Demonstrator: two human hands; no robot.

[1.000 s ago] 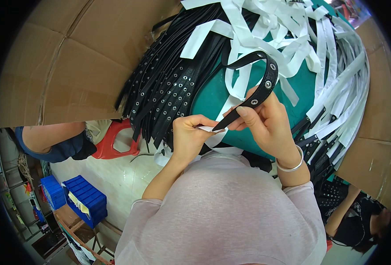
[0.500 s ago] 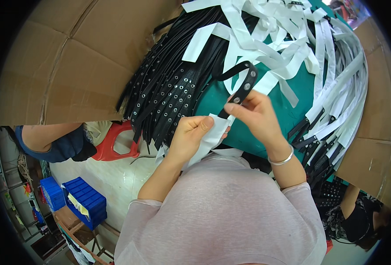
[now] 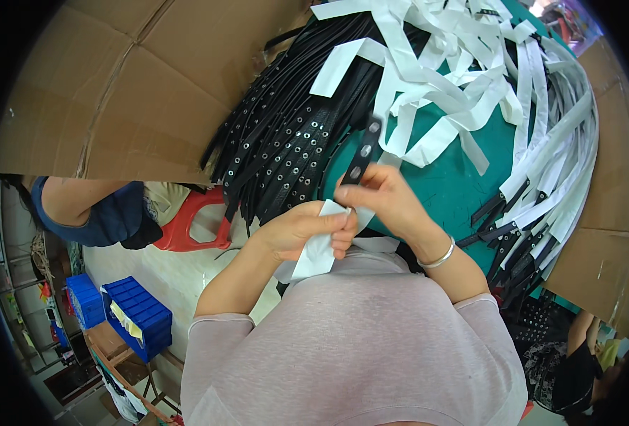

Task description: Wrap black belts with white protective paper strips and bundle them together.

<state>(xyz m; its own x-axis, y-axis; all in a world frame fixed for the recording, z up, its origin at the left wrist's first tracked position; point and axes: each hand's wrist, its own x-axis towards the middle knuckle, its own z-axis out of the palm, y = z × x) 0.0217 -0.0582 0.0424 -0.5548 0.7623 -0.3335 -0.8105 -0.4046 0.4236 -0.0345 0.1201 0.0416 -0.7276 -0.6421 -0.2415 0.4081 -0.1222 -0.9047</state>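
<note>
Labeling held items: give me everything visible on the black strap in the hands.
The black strap is a narrow, flat band, leather-like, with round metal eyelets in a row along its middle. It stands nearly upright, leaning slightly right, above the green table. The right hand pinches its lower end; the left hand beside it grips a white paper strip. Its lower end is hidden by fingers.

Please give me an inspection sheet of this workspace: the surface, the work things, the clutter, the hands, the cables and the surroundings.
Surface: green table top, mostly covered.
Job's things: black eyelet strap in right hand; white paper strip pinched in left hand.
Clutter: pile of black studded straps; heap of white strips.
Hands: both closed on their items; silver bangle on right wrist.
Cables: nothing seen.
Surroundings: cardboard sheets, red stool, blue bins, another person's arm.
</note>
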